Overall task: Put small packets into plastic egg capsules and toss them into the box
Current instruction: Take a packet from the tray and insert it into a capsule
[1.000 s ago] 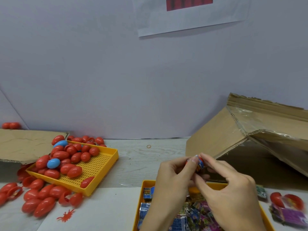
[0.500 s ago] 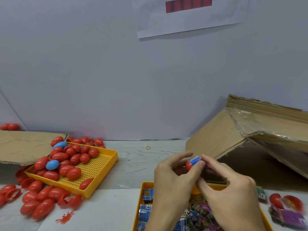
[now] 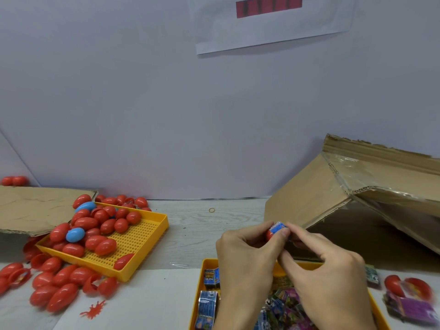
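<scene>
Just right of centre in the lower half of the frame, both hands meet over the near yellow tray of packets. The left hand curls round a small red plastic egg capsule half, thumb and fingers pinching it, its open mouth seemingly turned up and to the right. A little blue printed packet sits in that mouth, still poking out, its long axis pointing up and away from the palm. The right hand comes in from the lower right, its fingertips pinching the packet's near end. I judge the next push must run down along that axis, into the shell. The open brown cardboard box lies tipped at the right, nearer the right hand.
</scene>
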Demonstrator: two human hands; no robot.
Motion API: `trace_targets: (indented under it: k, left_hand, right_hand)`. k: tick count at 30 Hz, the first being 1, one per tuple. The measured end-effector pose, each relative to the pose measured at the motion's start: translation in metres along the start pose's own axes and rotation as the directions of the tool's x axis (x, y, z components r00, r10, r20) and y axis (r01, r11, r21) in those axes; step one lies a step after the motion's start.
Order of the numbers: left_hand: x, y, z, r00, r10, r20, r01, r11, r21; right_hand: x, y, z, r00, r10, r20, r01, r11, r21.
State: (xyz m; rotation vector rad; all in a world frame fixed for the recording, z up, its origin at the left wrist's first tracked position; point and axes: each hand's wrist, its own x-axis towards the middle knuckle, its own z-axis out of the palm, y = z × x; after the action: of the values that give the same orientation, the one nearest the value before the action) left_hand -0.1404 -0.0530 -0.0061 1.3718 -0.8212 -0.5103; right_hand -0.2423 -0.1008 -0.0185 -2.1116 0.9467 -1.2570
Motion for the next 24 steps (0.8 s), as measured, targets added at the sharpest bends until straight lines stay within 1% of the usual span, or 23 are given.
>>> trace_targets:
  k: [7, 10, 12, 14, 16, 18, 20, 22, 24]
  left_hand:
    - [0.000, 0.005, -0.006, 0.995, -0.020, 0.099, 0.017, 0.999, 0.030]
    - [0.000, 0.005, -0.006, 0.993, -0.040, 0.110, 0.037, 0.999, 0.028]
    - [0.000, 0.006, -0.006, 0.987, -0.092, 0.131, 0.095, 0.995, -0.018]
    - [0.002, 0.007, -0.007, 0.970, -0.184, 0.158, 0.201, 0.975, -0.100]
    - [0.004, 0.008, -0.010, 0.932, -0.298, 0.206, 0.343, 0.907, -0.244]
    - [0.006, 0.010, -0.011, 0.887, -0.378, 0.265, 0.458, 0.789, -0.410]
    - [0.006, 0.014, -0.012, 0.860, -0.421, 0.289, 0.509, 0.667, -0.544]
    - [0.007, 0.017, -0.012, 0.839, -0.462, 0.288, 0.525, 0.548, -0.651]
    - [0.008, 0.018, -0.014, 0.830, -0.480, 0.285, 0.519, 0.475, -0.711]
  right_hand:
    - [0.000, 0.002, -0.002, 1.000, -0.026, 0.004, 0.026, 0.999, 0.029]
    - [0.000, 0.003, -0.002, 0.999, -0.035, -0.016, 0.036, 0.999, 0.032]
    - [0.001, 0.003, -0.002, 0.999, -0.046, -0.029, 0.047, 0.998, 0.039]
    - [0.001, 0.004, -0.002, 0.998, -0.057, -0.039, 0.059, 0.997, 0.053]
    - [0.001, 0.003, -0.002, 0.997, -0.066, -0.040, 0.070, 0.993, 0.091]
    - [0.001, 0.000, -0.002, 0.998, -0.047, -0.030, 0.051, 0.986, 0.158]
    - [0.000, -0.001, -0.001, 0.999, -0.024, -0.033, 0.031, 0.978, 0.206]
    - [0.001, 0.001, 0.000, 0.999, -0.005, -0.047, 0.016, 0.975, 0.223]
    - [0.002, 0.003, 0.000, 0.998, 0.012, -0.058, 0.002, 0.971, 0.237]
